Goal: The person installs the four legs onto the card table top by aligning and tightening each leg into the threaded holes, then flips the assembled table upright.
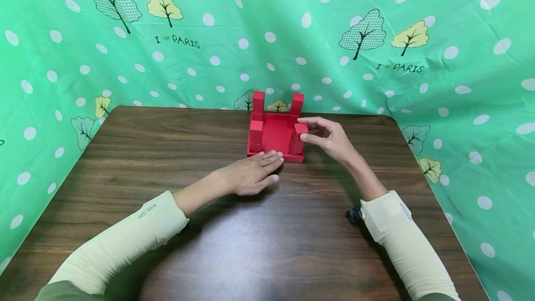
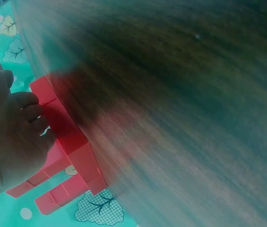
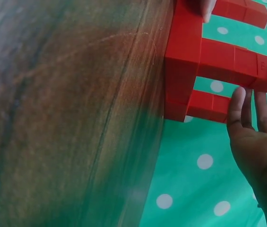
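A red square tray (image 1: pixel 276 134) with a low rim sits at the far side of the table, a red column of stacked blocks upright at each corner. My right hand (image 1: pixel 330 140) pinches the near right column (image 1: pixel 298 140) near its top between thumb and fingers, as the right wrist view also shows. The left hand (image 1: pixel 251 173) lies palm down with straight fingers, their tips on the tray's front wall. Near left column (image 1: pixel 256 136) stands just beyond those fingertips. Behind are the far left column (image 1: pixel 258 106) and the far right column (image 1: pixel 296 106).
The dark wooden table (image 1: pixel 267 245) reaches out on all sides of the tray. A green cloth (image 1: pixel 276 22) with white dots and printed trees hangs right behind the table's far edge and along both sides.
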